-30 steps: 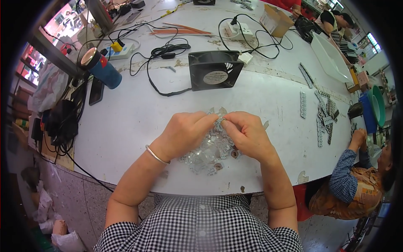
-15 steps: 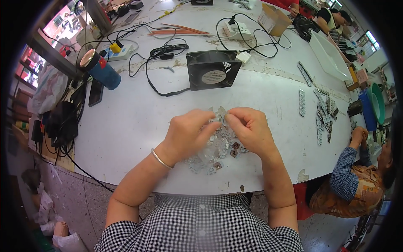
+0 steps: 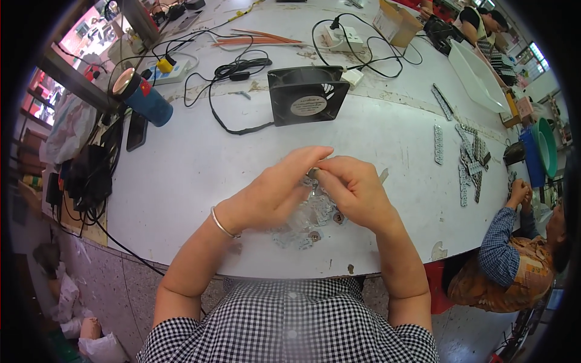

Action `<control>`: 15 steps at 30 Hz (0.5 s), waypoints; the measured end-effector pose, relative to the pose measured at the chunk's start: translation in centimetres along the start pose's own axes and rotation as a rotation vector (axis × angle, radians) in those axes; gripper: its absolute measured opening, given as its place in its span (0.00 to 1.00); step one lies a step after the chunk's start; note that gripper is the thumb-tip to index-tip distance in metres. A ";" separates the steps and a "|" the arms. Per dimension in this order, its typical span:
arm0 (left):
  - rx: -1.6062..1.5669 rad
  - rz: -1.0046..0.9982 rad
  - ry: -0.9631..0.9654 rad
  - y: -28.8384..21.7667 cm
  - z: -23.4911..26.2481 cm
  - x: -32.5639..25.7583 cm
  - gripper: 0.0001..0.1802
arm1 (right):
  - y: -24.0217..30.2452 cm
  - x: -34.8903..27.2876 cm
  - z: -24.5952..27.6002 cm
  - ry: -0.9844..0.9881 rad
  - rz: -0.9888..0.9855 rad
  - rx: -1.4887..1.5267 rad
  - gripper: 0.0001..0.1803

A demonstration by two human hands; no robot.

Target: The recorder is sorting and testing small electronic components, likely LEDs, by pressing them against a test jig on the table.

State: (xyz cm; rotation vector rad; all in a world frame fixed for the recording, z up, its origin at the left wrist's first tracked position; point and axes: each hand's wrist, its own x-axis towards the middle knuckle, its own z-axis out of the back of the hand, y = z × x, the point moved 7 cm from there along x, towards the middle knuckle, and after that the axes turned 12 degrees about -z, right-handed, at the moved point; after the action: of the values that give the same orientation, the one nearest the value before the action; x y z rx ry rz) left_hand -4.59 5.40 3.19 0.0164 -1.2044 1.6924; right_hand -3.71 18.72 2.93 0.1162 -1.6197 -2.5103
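Note:
Both my hands meet over a loose pile of small clear plastic pieces (image 3: 316, 213) near the front of the white table (image 3: 181, 181). My right hand (image 3: 358, 192) pinches thumb against forefinger; a small shiny thing (image 3: 313, 173) shows at its fingertips, too small to name. My left hand (image 3: 263, 192), below a silver bangle (image 3: 223, 222), has its fingers stretched out past those fingertips, its thumb lower and blurred. Round brownish parts (image 3: 315, 236) lie among the pieces. A pale flat sliver (image 3: 384, 175) sticks out beside the right hand. The hands hide much of the pile.
A black square fan (image 3: 307, 97) stands beyond my hands, its cable running left. A blue tumbler (image 3: 144, 100) and a phone (image 3: 137, 132) are at the left. Jointed metal strips (image 3: 472, 158) lie at the right, near a seated co-worker (image 3: 514, 260). Power strips and cables cover the back.
My left hand has straightened its fingers and moved up over the right fingertips. The right hand has shifted slightly left. The view has tilted a little.

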 end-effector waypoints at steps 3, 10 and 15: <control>-0.045 0.015 0.047 0.0 -0.4 -0.1 0.39 | -0.2 0.0 -0.3 0.009 0.006 0.026 0.07; -0.342 0.244 -0.036 1.4 -0.7 -0.9 0.38 | 0.2 0.0 -0.7 0.101 0.088 -0.117 0.07; -0.146 0.343 -0.113 2.0 0.1 -1.3 0.24 | 0.1 0.0 0.1 0.037 0.068 -0.121 0.07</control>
State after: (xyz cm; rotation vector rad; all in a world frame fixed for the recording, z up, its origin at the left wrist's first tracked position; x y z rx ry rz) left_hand -5.45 4.38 1.19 -0.1964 -1.4781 1.9129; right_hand -3.73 18.75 3.09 0.0915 -1.4293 -2.5313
